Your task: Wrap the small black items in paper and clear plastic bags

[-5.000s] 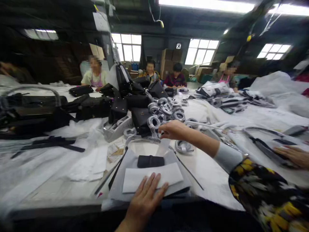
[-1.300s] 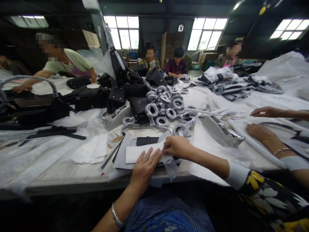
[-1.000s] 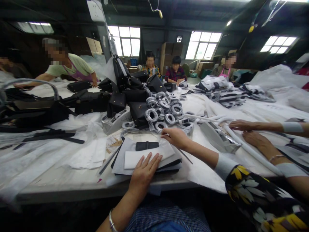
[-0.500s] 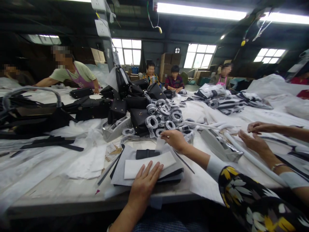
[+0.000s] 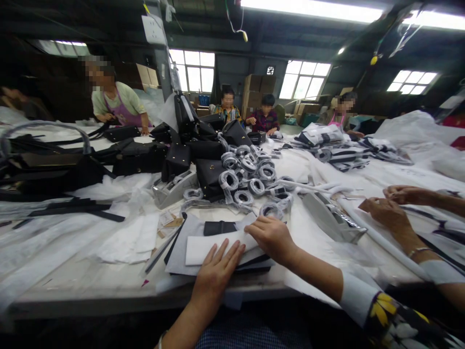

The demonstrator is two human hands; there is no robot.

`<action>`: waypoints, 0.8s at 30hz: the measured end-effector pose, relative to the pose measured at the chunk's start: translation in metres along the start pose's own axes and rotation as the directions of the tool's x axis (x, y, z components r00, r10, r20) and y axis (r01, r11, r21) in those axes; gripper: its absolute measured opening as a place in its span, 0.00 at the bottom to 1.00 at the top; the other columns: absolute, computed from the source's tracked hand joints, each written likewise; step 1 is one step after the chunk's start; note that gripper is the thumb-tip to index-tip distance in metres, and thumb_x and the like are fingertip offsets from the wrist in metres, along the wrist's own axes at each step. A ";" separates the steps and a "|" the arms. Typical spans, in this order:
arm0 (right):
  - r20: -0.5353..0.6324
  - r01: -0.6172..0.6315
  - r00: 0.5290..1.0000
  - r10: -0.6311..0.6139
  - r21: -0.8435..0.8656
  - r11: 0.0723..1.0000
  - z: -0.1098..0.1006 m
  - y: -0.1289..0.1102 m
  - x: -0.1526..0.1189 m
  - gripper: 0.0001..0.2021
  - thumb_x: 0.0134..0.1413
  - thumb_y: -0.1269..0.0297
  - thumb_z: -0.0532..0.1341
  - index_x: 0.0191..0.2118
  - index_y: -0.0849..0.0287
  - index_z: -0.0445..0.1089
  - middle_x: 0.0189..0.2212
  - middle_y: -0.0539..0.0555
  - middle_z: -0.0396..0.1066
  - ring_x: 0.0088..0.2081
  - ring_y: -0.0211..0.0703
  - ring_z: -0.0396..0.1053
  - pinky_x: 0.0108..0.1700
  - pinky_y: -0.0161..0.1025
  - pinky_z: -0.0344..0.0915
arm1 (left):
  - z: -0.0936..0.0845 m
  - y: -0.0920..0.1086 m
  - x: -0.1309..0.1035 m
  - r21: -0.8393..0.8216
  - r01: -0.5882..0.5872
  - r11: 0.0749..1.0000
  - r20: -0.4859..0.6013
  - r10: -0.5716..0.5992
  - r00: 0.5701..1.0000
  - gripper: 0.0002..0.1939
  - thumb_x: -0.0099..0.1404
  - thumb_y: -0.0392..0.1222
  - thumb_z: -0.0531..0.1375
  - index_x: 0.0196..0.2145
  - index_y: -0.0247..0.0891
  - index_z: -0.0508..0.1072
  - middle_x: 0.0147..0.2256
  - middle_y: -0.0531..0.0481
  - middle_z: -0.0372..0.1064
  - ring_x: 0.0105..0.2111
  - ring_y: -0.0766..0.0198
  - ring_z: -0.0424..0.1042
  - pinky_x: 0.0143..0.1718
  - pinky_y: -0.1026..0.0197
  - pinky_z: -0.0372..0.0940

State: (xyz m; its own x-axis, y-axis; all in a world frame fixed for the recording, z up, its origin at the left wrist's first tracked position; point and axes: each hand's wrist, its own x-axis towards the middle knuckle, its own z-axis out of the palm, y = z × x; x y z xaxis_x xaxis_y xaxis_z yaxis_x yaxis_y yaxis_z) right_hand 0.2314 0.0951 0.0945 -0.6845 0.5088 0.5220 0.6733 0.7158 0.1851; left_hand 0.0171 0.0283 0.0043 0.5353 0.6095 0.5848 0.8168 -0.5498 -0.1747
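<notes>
My left hand [image 5: 217,271] lies flat, fingers stretched out, on a white strip of padding sheet [image 5: 203,250]. Beneath the strip is a flat stack of grey and black bag pieces [image 5: 178,259] at the table's front edge. A small black strap piece [image 5: 220,228] shows just behind the strip. My right hand [image 5: 271,238] is closed in a pinch at the strip's right end, which bends up slightly there. Its fingertips are partly hidden. Behind it lie several clear-wrapped coiled straps [image 5: 256,186] against a black bag [image 5: 209,177].
Tape dispensers stand at left [image 5: 174,189] and right [image 5: 332,218]. A co-worker's hands [image 5: 390,213] are close on the right, holding a small brown piece. Black bags [image 5: 140,155] are heaped at left; wrapped pieces [image 5: 332,145] are piled at back right. Several people sit or stand across the table.
My right hand has come nearer, from beyond the stack to the strip's right end, and that end now bends up. My left hand stays flat on the strip.
</notes>
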 end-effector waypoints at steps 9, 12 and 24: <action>-0.035 -0.088 0.995 0.090 0.060 0.994 -0.011 -0.039 -0.028 0.09 0.68 0.72 0.55 0.39 0.59 0.74 0.30 0.51 0.78 0.34 0.43 0.71 0.37 0.43 0.56 | 0.001 0.001 -0.004 -0.077 0.020 0.997 0.034 -0.017 0.999 0.29 0.70 0.29 0.48 0.67 0.38 0.54 0.64 0.48 0.58 0.64 0.53 0.58 0.60 0.47 0.62; -0.084 -0.104 0.990 0.112 0.098 0.990 -0.011 -0.047 -0.035 0.12 0.69 0.73 0.53 0.41 0.60 0.74 0.34 0.51 0.79 0.45 0.47 0.74 0.52 0.47 0.59 | 0.000 0.002 -0.003 -0.098 0.039 0.994 0.050 -0.034 0.998 0.30 0.70 0.28 0.47 0.68 0.37 0.53 0.64 0.48 0.58 0.64 0.53 0.58 0.60 0.47 0.62; -0.089 -0.083 0.991 0.097 0.150 0.985 -0.013 -0.079 -0.060 0.15 0.65 0.77 0.53 0.49 0.63 0.75 0.46 0.58 0.78 0.48 0.48 0.76 0.58 0.50 0.69 | -0.012 0.005 0.003 -0.136 0.076 0.988 0.097 -0.063 0.993 0.30 0.71 0.30 0.49 0.68 0.47 0.54 0.66 0.49 0.53 0.63 0.53 0.59 0.60 0.47 0.61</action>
State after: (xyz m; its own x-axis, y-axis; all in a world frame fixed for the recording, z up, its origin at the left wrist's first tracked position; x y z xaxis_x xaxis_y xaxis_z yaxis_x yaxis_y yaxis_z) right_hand 0.2225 0.0016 0.0596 -0.5880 0.5313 0.6099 0.6784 0.7345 0.0142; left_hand 0.0199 0.0209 0.0146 0.5012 0.6951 0.5154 0.8182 -0.5745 -0.0210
